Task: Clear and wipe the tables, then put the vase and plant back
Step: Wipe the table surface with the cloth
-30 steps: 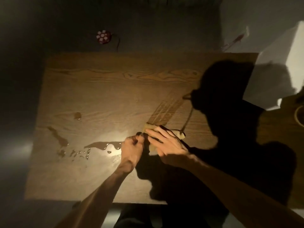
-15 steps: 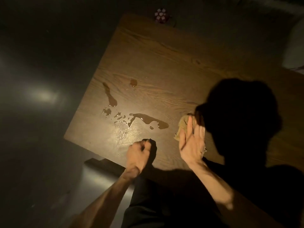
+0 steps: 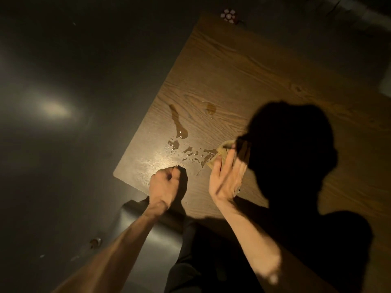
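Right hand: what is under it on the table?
Under the right hand lies a yellowish cloth, its far edge showing past the fingertips and touching the spill on the table. The rest of the cloth is covered by the hand.

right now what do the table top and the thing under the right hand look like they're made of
The table top looks like wood or a wood-grain laminate, brown with a slight sheen: grain lines run along it and the spilled liquid beads on it. Under the right hand is a yellowish cloth, apparently soft fabric, since its edge folds; the dim light leaves the weave unclear.
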Action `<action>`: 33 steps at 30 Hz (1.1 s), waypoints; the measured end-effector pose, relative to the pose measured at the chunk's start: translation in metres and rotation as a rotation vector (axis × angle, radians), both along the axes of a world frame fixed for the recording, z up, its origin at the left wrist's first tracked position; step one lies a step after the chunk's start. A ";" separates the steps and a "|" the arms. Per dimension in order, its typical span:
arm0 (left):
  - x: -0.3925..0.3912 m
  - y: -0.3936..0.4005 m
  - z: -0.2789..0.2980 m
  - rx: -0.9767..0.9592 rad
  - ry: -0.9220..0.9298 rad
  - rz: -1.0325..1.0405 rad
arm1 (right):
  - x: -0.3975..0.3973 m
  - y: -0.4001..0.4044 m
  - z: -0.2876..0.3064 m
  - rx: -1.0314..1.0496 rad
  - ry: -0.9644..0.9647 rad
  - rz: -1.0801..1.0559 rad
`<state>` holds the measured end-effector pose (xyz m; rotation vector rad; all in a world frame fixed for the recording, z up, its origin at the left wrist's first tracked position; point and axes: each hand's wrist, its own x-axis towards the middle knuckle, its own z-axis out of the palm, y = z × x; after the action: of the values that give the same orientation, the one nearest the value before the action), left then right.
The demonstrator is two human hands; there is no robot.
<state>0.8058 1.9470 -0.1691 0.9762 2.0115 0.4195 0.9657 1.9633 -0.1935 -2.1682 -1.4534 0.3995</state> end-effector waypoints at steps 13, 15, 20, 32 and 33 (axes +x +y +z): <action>-0.059 0.048 0.006 0.013 -0.017 -0.024 | -0.065 0.047 -0.002 -0.103 -0.020 0.430; -0.061 0.056 0.012 0.009 -0.031 -0.031 | -0.060 0.049 0.008 -0.100 0.019 0.468; -0.063 0.075 0.029 0.026 -0.068 -0.078 | -0.036 0.059 0.044 -0.085 0.366 0.162; -0.061 0.079 0.016 0.026 -0.139 -0.051 | 0.000 0.171 0.006 -0.012 0.306 0.273; -0.064 0.077 0.013 0.014 -0.133 -0.044 | -0.012 0.177 0.005 -0.021 0.360 0.356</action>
<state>0.7422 2.0240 -0.1563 0.9740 1.8668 0.4633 0.9533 2.1402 -0.1889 -1.7319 -1.6200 0.8831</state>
